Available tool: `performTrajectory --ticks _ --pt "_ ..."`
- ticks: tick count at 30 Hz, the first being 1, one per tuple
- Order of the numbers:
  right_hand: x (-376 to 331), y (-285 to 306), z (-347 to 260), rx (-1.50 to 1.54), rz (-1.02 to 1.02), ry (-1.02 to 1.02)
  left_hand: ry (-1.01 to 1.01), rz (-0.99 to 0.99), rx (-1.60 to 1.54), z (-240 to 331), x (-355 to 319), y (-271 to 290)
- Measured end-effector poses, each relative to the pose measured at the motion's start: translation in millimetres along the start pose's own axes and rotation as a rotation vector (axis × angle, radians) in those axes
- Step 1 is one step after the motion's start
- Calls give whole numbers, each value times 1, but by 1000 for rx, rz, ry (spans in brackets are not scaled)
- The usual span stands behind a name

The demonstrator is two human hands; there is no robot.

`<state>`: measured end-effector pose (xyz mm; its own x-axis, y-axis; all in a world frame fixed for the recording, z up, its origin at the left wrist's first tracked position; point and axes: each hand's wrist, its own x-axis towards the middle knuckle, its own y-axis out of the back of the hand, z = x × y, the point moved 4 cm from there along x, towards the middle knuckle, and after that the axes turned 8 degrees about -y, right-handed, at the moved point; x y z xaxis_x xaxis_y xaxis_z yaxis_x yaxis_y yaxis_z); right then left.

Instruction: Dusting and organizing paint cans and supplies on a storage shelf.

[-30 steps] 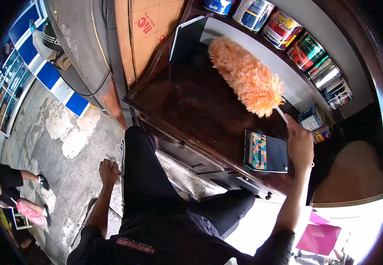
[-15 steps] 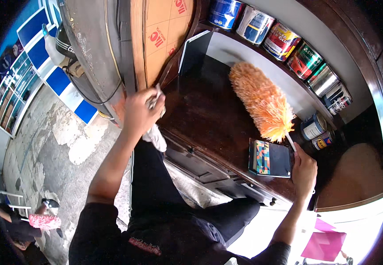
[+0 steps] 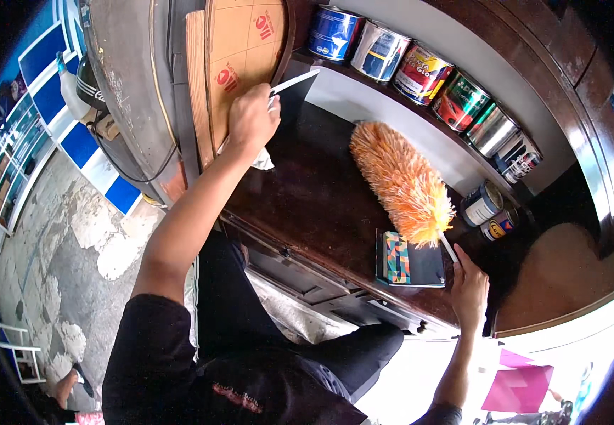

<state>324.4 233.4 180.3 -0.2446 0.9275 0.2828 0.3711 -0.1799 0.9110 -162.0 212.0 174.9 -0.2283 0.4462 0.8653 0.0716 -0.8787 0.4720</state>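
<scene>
My left hand (image 3: 254, 122) is closed around a white cloth (image 3: 263, 160), part of which hangs below the palm. It is at the far left of the dark wooden cabinet top (image 3: 300, 191), beside a black upright panel (image 3: 294, 99) with a white edge (image 3: 297, 81). Whether the fingers touch that edge I cannot tell. My right hand (image 3: 470, 287) grips the thin pale handle of a fluffy orange duster (image 3: 399, 180). The duster's head lies across the cabinet top, its near end by a dark notebook (image 3: 426, 268) with a colourful triangle-patterned band.
Several paint cans (image 3: 417, 73) stand on a raised shelf at the back. Two smaller cans (image 3: 482, 203) sit below it on the right. Brown boards (image 3: 243, 49) lean at the far left. Another person's foot (image 3: 69, 386) shows on the worn floor (image 3: 87, 241).
My left hand has moved forward with the cloth, from the cabinet's left front to the black panel. My right hand keeps hold of the duster. The view has shifted slightly.
</scene>
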Motion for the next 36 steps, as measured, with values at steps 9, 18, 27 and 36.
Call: performTrajectory --ticks 9,18,27,36 --pt "123 -77 -69 -260 20 194 328 196 -18 -11 -157 268" --pt "70 -35 -123 -45 -104 728 410 211 265 -35 -196 380" --pt "109 -34 -82 -270 -34 138 391 463 74 -50 -163 365" --pt "-1 -38 -146 -133 -405 440 411 602 109 -27 -182 399"
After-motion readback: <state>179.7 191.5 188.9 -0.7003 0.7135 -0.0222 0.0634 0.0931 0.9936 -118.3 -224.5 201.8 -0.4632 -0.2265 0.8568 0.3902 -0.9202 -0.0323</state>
